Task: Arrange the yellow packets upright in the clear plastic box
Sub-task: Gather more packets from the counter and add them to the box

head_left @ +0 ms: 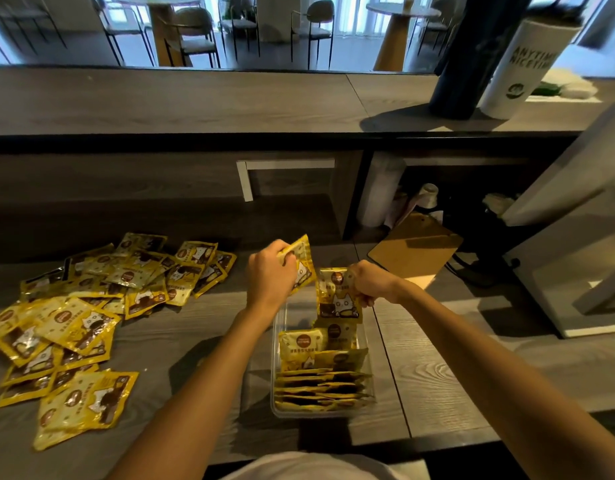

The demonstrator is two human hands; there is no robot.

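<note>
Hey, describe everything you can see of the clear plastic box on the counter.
The clear plastic box is a thin-walled, see-through rectangular tub with rounded corners, sitting flat on the grey wood-grain counter, long side running away from the person. Its near half holds a row of yellow packets standing on edge; a few lean further back, and the far-left floor is bare. The right hand holds one packet upright at the far end.
</note>
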